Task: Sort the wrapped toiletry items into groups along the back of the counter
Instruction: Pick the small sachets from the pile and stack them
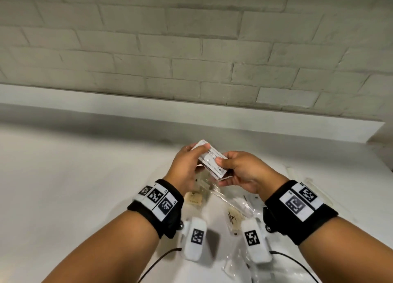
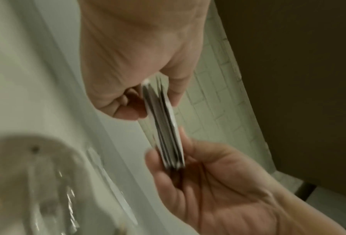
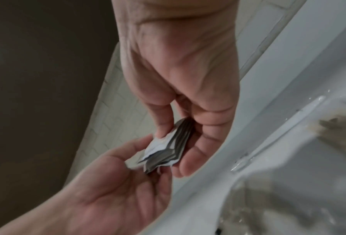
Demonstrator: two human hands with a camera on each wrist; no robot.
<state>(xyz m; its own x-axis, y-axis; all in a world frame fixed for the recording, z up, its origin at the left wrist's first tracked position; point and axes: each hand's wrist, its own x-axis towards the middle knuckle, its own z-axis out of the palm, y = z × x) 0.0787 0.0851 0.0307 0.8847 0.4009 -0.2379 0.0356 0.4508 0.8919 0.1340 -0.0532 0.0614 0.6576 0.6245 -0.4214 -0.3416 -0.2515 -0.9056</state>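
Both hands hold one stack of flat white sachets [image 1: 211,159] with dark printed lines, above the middle of the white counter [image 1: 85,187]. My left hand [image 1: 194,153] pinches its far left end, thumb on top. My right hand [image 1: 223,172] grips the near right end, thumb on top and fingers beneath. In the left wrist view the stack [image 2: 165,127] shows edge-on between the left hand [image 2: 147,98] above and the right hand [image 2: 168,159] below. In the right wrist view the sachets [image 3: 168,149] fan out slightly between the right hand [image 3: 174,143] and the left hand [image 3: 143,152].
Below the hands lie clear-wrapped beige items [image 1: 192,199] [image 1: 234,219] and loose clear wrappers [image 1: 251,206]. Long clear-wrapped pieces [image 1: 316,189] lie to the right. A raised white ledge [image 1: 191,110] and a pale brick wall [image 1: 191,48] close the back of the counter.
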